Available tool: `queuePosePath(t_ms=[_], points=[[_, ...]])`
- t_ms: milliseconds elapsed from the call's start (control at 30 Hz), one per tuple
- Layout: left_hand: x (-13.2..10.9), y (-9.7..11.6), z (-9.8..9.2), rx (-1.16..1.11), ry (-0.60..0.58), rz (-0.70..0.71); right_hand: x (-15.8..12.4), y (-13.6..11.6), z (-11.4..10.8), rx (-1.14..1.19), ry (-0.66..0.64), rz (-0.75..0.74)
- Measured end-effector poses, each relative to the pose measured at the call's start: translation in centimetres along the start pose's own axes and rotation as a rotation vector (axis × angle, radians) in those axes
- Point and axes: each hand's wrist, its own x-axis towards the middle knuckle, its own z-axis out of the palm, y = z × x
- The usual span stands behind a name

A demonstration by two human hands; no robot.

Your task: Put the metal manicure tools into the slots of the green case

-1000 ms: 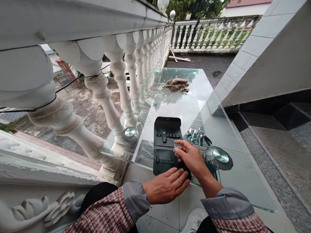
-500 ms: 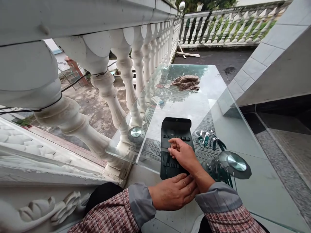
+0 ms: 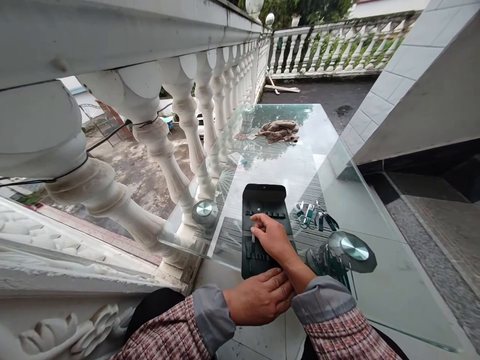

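A black manicure case (image 3: pixel 263 200) lies unfolded on the glass table, with rows of elastic loops along it. Above its middle, my right hand (image 3: pixel 273 240) has thumb and fingers pinched at the top of a slim metal tool (image 3: pixel 253 239), whose lower part lies along the case's left side near the loops. The tool's exact kind is too small to tell. My left hand (image 3: pixel 260 298) rests flat at the case's near edge, fingers stretched out and partly beneath my right wrist. Right of the case lie nail clippers (image 3: pixel 309 214), small scissors (image 3: pixel 300 220) and cuticle nippers (image 3: pixel 330 220).
A crumpled brown cloth (image 3: pixel 278 131) lies toward the far end of the glass table (image 3: pixel 375 295). Round metal discs (image 3: pixel 204 209) top the table's legs. A white balustrade (image 3: pixel 191 125) runs close along the left, and a tiled sloping wall (image 3: pixel 397 75) stands at right.
The view has shifted slightly, so the table and case appear further left. More of the slim metal tool shows below my right fingers. My left hand stays at the case's near edge.
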Motion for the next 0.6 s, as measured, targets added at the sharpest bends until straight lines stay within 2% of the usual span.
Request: queuePosePath(t_ms=[267,600], points=[[0.03,-0.22,-0.23,-0.013,-0.025,0.003,0.04,-0.16,-0.26,-0.116,-0.155,-0.024],[-0.22,-0.22,0.08,-0.051,-0.003,0.016,-0.25,-0.29,-0.71,-0.237,-0.127,-0.09]])
